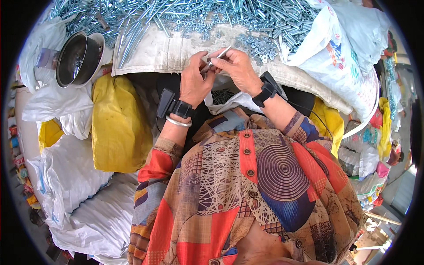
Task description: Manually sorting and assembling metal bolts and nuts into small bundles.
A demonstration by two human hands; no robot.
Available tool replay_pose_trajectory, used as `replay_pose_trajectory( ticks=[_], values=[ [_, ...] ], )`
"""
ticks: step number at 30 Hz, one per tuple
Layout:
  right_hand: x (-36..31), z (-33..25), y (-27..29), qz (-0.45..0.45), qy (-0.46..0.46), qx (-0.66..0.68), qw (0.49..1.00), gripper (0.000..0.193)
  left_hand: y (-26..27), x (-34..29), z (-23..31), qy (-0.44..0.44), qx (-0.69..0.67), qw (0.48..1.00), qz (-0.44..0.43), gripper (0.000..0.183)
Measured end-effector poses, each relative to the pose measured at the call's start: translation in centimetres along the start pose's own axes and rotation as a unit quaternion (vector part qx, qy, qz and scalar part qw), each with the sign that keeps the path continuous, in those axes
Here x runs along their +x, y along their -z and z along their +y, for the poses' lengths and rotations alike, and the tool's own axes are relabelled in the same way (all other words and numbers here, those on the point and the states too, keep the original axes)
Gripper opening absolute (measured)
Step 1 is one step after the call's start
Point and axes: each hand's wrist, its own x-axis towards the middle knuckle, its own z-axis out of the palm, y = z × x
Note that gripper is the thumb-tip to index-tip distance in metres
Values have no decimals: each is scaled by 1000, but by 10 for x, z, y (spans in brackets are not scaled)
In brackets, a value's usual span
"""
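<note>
A slim silver metal rod (224, 52) slants between my two hands, in front of the cloth-covered work surface. My left hand (194, 79) is closed, its thumb and fingers pinching the rod's lower part. My right hand (238, 68) grips the rod higher up between thumb and fingers, and its upper end sticks out past them. Whether the rod is one piece or two fitted together is hidden by my fingers. Beyond my hands lie a heap of long metal rods (137, 31), loose nuts (198, 26) and washers (260, 46).
A dark round pan (73, 62) with a few metal pieces stands at the left. Short metal tubes (287, 20) are piled at the far right beside a white plastic bag (331, 57). A yellow sack (117, 128) and white sacks (75, 176) lie to my left.
</note>
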Motion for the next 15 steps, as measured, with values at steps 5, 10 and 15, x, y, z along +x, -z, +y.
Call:
replay_pose_trajectory(
  ticks=[5, 10, 15],
  values=[
    [13, -26, 11, -10, 54, -89, 994, 21, 7, 17, 3, 7, -116, 992, -56, 49],
    [33, -46, 22, -32, 195, -362, 911, 19, 28, 52, 34, -65, -57, 996, -34, 40],
    [37, -29, 18, -22, 279, -321, 905, 23, 17, 74, 45, -198, -19, 980, -23, 17]
  ],
)
